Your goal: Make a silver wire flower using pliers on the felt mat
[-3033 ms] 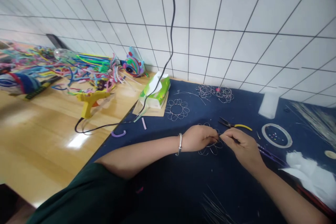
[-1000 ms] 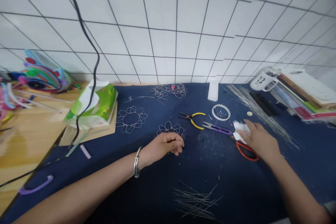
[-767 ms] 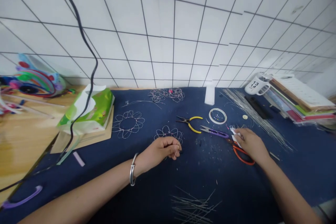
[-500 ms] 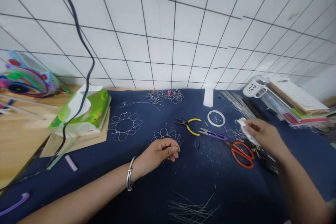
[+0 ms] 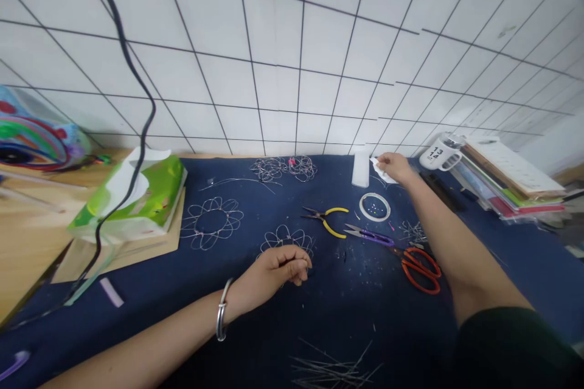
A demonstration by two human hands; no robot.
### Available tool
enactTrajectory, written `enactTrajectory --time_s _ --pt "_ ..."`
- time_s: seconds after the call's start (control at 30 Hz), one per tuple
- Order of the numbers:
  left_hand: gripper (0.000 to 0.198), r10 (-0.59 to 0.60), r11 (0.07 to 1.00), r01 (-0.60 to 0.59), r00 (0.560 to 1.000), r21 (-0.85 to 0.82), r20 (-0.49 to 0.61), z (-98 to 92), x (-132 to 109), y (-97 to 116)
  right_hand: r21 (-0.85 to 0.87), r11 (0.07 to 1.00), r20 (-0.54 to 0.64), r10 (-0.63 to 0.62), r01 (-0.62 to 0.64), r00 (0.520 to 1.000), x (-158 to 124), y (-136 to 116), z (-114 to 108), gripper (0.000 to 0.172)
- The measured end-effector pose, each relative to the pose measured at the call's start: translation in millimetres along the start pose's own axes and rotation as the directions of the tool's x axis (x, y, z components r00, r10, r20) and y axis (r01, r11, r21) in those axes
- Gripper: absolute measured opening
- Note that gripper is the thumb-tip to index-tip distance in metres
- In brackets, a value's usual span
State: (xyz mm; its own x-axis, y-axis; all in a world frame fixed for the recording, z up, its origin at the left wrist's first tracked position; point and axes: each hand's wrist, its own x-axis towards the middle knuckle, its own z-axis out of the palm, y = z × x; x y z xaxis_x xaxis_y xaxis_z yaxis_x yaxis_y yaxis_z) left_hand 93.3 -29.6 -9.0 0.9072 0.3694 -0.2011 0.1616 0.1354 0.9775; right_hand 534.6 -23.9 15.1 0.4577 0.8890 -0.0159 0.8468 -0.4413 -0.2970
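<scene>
My left hand (image 5: 278, 273), with a silver bangle at the wrist, is closed in a pinch at the near edge of a wire flower shape (image 5: 281, 236), partly hiding it. My right hand (image 5: 396, 167) reaches to the back of the dark blue cloth and pinches a small white piece (image 5: 384, 176), beside a white rectangular block (image 5: 361, 170). Another wire flower (image 5: 212, 223) lies flat to the left. Wire shapes with a pink bit (image 5: 302, 168) lie near the wall. Yellow-handled pliers (image 5: 335, 223) rest between my hands.
Purple-handled snips (image 5: 374, 236) and orange-handled scissors (image 5: 422, 270) lie right of centre. Behind them is a white ring (image 5: 375, 207). Loose wires (image 5: 335, 371) lie at the front. A green tissue pack (image 5: 157, 194) stands left; a white mug (image 5: 438, 155) and stacked papers (image 5: 515, 179) stand right.
My right hand has moved back and to the left, carrying the white piece from beside the orange scissors to near the white block. My left hand has hardly moved and stays closed.
</scene>
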Motion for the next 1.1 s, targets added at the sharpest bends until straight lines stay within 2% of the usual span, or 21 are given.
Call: enactTrajectory --time_s 0.1,0.2,0.3,0.43,0.53,0.63,0.87,1.0,1.1 --pt "0.020 0.011 1.000 -0.011 1.000 0.019 0.001 -0.3 -1 0 -0.033 0.999 0.059 -0.027 0.029 0.998 -1 9 -3 0.033" --pt "0.021 0.010 1.000 -0.010 1.000 0.025 0.010 0.4 -1 0 -0.075 0.996 0.049 -0.043 0.047 0.998 -24 25 -15 0.037" --pt "0.021 0.002 0.999 -0.002 1.000 0.046 0.011 2.0 -1 -1 -0.105 0.993 0.040 -0.041 0.045 0.998 -63 46 -31 0.034" --pt "0.022 0.000 0.996 0.000 1.000 0.090 0.000 3.6 0 -2 -0.111 0.993 0.118 -0.029 0.042 0.993 -127 67 -45 0.025" --pt "0.022 -0.008 0.993 0.007 1.000 0.117 0.008 3.9 0 -4 -0.082 0.996 0.202 -0.027 0.045 0.979 -170 76 -45 0.023" --pt "0.023 -0.014 0.992 0.013 1.000 0.128 0.009 4.0 0 -6 -0.054 0.998 0.252 -0.014 0.029 0.968 -201 79 -36 0.022" --pt "0.024 -0.009 0.987 0.006 1.000 0.159 0.021 4.5 0 -8 0.016 0.999 0.227 0.027 -0.032 0.973 -234 69 -12 0.023" --pt "0.025 -0.025 0.984 0.020 0.999 0.175 0.025 4.7 0 -6 0.068 0.997 0.286 0.019 -0.040 0.958 -242 66 -17 0.023" --pt "0.024 -0.024 0.985 0.019 0.999 0.169 0.030 4.5 0 -6 0.078 0.995 0.300 0.035 -0.061 0.953 -240 75 -26 0.023"
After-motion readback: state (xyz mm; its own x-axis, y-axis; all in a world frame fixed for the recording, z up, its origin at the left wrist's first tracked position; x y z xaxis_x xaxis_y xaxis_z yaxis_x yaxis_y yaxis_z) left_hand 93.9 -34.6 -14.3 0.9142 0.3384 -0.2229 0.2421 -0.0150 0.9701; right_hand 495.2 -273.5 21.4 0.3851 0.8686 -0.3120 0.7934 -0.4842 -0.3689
